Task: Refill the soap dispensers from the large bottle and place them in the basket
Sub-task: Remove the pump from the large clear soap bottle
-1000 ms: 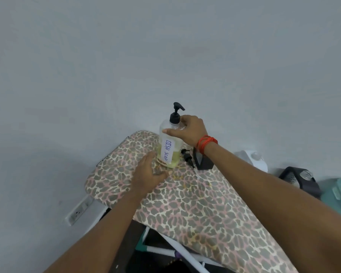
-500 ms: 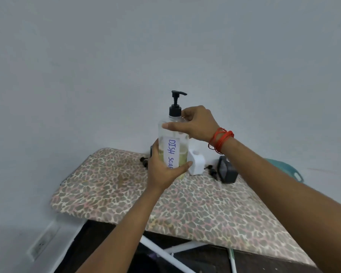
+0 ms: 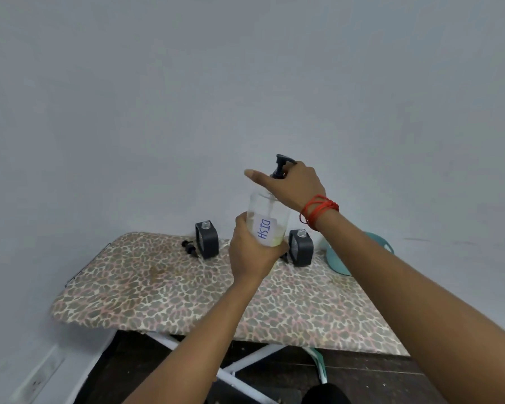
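Note:
I hold the large clear bottle above the board; it has yellowish soap low inside and a white label reading DISH. My left hand grips its lower body. My right hand wraps the neck at the black pump head, index finger stretched out. Two small black dispensers with open necks stand on the board: one to the left of the bottle, one to the right. A loose black pump lies beside the left dispenser. A teal basket shows behind my right forearm.
The leopard-print ironing board stands against a grey wall on white legs. A wall outlet sits low at the left. Dark floor lies below the board.
The bottle has risen off the board in both hands. My right hand has shifted from the bottle's shoulder up to the pump collar. The view has swung, showing the left dispenser.

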Tool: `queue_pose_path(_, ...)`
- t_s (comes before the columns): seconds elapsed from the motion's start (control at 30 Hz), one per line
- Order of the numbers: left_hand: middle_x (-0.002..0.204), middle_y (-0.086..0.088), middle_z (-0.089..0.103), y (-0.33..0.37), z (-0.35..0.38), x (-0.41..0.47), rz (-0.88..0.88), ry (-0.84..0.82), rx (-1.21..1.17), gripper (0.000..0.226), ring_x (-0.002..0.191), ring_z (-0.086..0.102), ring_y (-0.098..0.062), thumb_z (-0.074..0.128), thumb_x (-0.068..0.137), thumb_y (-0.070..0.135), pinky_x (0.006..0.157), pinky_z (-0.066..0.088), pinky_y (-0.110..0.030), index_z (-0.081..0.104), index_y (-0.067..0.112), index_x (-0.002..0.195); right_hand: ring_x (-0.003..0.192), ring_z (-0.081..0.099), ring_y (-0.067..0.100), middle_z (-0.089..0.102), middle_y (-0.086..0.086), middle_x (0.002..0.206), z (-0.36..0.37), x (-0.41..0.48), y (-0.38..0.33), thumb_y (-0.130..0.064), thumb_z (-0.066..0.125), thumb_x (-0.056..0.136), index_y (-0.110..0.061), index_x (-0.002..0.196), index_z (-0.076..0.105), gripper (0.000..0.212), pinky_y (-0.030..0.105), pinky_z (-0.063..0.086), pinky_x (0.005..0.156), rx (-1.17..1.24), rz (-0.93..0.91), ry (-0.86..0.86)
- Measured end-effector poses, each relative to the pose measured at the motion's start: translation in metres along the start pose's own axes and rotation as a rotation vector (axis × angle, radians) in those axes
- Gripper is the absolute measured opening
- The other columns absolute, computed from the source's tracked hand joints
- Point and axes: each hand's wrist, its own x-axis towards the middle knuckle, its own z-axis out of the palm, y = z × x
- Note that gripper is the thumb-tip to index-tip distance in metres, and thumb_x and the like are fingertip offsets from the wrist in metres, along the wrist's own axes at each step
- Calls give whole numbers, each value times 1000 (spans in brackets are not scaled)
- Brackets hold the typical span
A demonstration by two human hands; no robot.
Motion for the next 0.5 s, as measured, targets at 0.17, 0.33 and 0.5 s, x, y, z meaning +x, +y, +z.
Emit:
queue_pose_path(0.17, 103, 8, 62, 4, 4, -9, -26, -21, -20, 88, 84, 65, -13, 99, 53, 37, 63, 52, -27, 45, 24, 121, 62, 61, 12, 64, -6, 65, 7, -1, 6, -59, 74, 69, -22, 60, 52, 44, 26, 48, 59, 74, 22, 99)
queue_pose_path(0.33, 98, 13, 66, -5, -9, 3, 3, -198, -100, 81, 85, 67, -9, 93, 49, 41, 67, 57, -28, 53, 22, 117, 48, 49, 2, 49, -6, 45, 3, 1, 13, -30, 74, 75, -16, 51, 46, 39, 6, 32, 54, 122, -137, 151)
queue_pose_path(0.5, 110, -3, 74, -6, -24, 17, 28, -448, -251, 75, 101, 73, -22, 95, 59, 18, 86, 63, -43, 58, 17, 124, 54, 51, 6, 59, 4, 57, -26, 12, 6, -30, 84, 77, -1, 67, 63, 37, 10, 41, 59, 202, -308, -167)
